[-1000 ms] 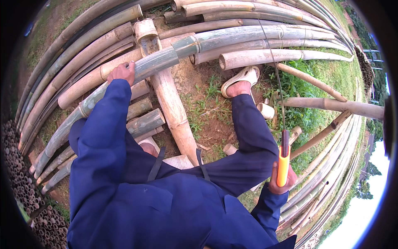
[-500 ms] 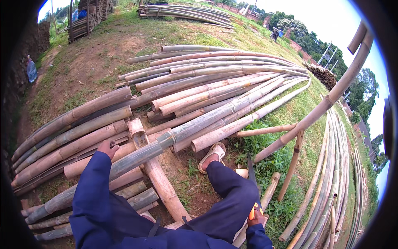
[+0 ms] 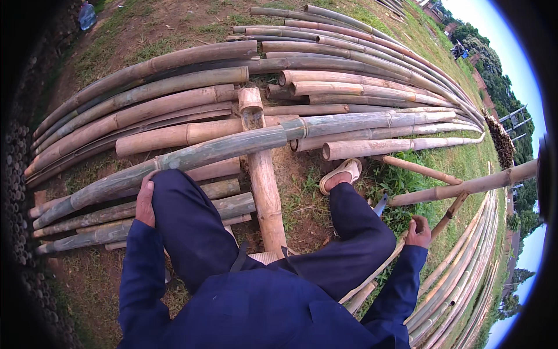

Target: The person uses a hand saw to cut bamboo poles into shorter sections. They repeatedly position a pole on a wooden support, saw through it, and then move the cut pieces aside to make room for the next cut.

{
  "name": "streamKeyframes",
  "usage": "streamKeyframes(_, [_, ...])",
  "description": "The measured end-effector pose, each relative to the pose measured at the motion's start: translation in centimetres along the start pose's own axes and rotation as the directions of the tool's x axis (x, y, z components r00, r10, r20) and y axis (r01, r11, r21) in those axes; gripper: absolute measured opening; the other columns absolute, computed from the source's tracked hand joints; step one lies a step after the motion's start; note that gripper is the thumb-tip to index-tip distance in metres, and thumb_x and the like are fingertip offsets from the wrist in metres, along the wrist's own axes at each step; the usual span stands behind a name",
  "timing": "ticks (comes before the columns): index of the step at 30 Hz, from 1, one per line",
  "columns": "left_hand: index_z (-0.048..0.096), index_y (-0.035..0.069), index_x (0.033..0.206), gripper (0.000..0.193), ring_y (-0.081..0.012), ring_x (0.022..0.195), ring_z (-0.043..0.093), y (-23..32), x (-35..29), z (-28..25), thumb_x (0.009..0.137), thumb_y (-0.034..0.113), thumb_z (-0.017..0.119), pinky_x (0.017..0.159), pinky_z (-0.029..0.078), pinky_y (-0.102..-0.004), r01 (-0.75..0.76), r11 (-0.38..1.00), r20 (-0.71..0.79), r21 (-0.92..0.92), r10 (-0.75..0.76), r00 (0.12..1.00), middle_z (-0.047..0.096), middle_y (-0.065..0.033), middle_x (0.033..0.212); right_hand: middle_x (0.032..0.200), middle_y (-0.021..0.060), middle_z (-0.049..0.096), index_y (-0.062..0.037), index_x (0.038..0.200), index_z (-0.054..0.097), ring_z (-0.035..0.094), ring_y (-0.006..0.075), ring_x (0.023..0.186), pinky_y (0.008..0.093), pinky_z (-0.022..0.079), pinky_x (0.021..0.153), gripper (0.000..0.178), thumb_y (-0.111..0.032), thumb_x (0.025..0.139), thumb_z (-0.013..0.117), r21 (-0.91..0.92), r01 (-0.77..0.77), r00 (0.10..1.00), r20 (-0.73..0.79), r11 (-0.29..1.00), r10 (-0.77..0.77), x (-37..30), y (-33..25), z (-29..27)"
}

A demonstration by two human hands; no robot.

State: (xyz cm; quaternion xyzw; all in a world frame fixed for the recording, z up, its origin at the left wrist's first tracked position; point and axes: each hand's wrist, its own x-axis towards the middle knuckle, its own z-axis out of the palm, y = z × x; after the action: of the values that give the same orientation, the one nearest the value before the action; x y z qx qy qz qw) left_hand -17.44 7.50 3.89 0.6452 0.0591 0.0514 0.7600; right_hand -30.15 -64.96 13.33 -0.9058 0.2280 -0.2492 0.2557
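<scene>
A long greenish bamboo pole (image 3: 232, 146) lies across a notched bamboo log (image 3: 268, 200) (round upon round), so a bump from the left knee (image 3: 177, 189) could roll it. The left hand (image 3: 146, 201) is beside both; whether it grips, I cannot tell. The right hand (image 3: 418, 232), half-curled, seems empty. Nearby, a bluish blade (image 3: 381, 205) could nick a shifting leg.

The daylight is bright, and the sky (image 3: 511, 52) at the right side is very pale. Shadows are rather soft. The bamboo poles (image 3: 221, 149) look strongly curved by fisheye distortion. The dark jacket (image 3: 244, 308) shows little detail, and the left edge is dim.
</scene>
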Motion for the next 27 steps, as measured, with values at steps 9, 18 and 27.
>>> streamKeyframes(9, [0.063, -0.001, 0.128, 0.053, -0.0164, 0.115, 0.061, -5.0, -8.9, -5.4, 0.11, 0.043, 0.042, 0.1, 0.047, -0.031, 0.254, 0.964, -0.171, 0.078, -0.238, 0.956, 0.068, -0.0135, 0.122, 0.097, 0.0141, 0.075, 0.0022, 0.117, 0.07, 0.07, 0.0219, 0.09, 0.0344, 0.055, 0.085, 0.039, -0.025, 0.09, 0.075, 0.272, 0.077, 0.859, 0.47, 0.959, -0.202, 5.4, -19.2, 34.8])
streamKeyframes(18, [0.066, -0.001, 0.122, 0.049, -0.0185, 0.095, 0.067, -6.0, -9.4, -7.1, 0.104, 0.043, 0.056, 0.087, 0.052, -0.035, 0.396, 0.914, -0.475, 0.087, -0.311, 0.823, 0.073, -0.0129, 0.109, 0.065, 0.0064, 0.061, 0.0041, 0.117, 0.069, 0.054, 0.0136, 0.046, 0.0287, 0.045, 0.042, 0.061, -0.052, 0.094, 0.07, 0.315, -0.469, 0.758, 0.623, 0.825, 0.192, 4.1, -19.5, 44.8])
streamKeyframes(27, [0.043, -0.004, 0.148, 0.105, -0.0333, 0.124, 0.06, -12.9, -1.9, -16.0, 0.082, 0.074, 0.067, 0.099, 0.049, -0.0434, 0.371, 0.837, -0.591, -0.402, -0.547, 0.593, 0.058, -0.0219, 0.14, 0.075, 0.0111, 0.065, 0.0051, 0.114, 0.075, 0.049, 0.0182, 0.055, 0.0353, 0.04, 0.052, 0.062, -0.05, 0.086, 0.078, 0.09, -0.525, 0.687, 0.631, 0.846, 0.359, 2.8, -14.1, 41.1])
